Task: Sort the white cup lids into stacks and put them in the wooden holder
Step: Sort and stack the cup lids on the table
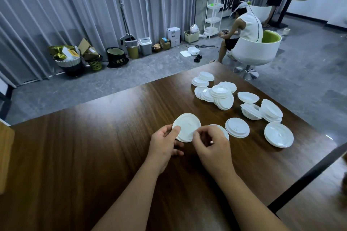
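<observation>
A small stack of white cup lids [187, 125] is held above the dark wooden table [84, 155], tilted toward me. My left hand [165, 144] grips its left edge with the thumb on top. My right hand [210, 146] pinches its right edge. Behind my right hand another lid [224, 131] lies partly hidden. A short stack of lids [237, 127] sits just right of it. A wider stack [278, 135] lies further right. Loose heaps of lids [216, 92] and more lids [262, 110] cover the far right of the table. A light wooden object [5, 155] shows at the left edge.
The table's far edge runs diagonally from left to the far corner [216, 63]. A second table [319, 202] adjoins on the right across a dark gap. Beyond, a person sits in a white and green chair [257, 50]. Bins and boxes line the curtain.
</observation>
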The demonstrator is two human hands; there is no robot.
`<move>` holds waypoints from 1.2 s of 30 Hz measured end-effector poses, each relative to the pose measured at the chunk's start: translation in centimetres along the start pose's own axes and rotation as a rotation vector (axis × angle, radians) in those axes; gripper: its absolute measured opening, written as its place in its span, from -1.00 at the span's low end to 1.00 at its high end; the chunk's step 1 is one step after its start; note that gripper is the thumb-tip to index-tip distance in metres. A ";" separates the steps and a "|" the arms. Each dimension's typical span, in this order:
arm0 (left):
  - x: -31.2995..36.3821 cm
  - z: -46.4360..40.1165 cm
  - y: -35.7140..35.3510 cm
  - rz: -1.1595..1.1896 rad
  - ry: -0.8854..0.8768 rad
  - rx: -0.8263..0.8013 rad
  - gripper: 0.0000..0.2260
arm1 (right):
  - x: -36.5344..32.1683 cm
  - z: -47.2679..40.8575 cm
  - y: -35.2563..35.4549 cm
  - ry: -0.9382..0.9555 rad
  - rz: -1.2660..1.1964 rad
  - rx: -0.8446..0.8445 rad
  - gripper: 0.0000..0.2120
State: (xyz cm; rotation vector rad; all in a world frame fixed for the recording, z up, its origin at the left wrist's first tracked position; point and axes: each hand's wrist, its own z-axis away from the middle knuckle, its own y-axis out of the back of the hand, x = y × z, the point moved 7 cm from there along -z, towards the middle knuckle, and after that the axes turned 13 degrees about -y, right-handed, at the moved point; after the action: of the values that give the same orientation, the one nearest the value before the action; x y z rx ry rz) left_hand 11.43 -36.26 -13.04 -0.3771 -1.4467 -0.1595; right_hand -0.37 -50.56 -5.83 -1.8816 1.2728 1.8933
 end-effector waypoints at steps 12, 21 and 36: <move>-0.4 -0.1 -0.1 -0.043 -0.015 -0.059 -0.54 | 2.0 -3.4 -0.8 -0.343 0.033 -0.266 -0.62; 0.2 0.4 -0.2 -0.025 -0.097 -0.135 -0.65 | 1.9 -3.2 -0.9 -0.459 -0.105 -0.339 -0.76; 0.5 0.4 0.2 -0.081 -0.082 -0.007 -0.84 | 4.1 -3.0 3.4 -0.519 0.344 -0.203 -0.70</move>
State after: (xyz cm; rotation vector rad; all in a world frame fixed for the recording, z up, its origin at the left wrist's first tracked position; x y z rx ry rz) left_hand 11.17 -35.90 -12.60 -0.3337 -1.5438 -0.2168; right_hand -1.21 -56.39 -7.50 -1.1568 1.3164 2.5451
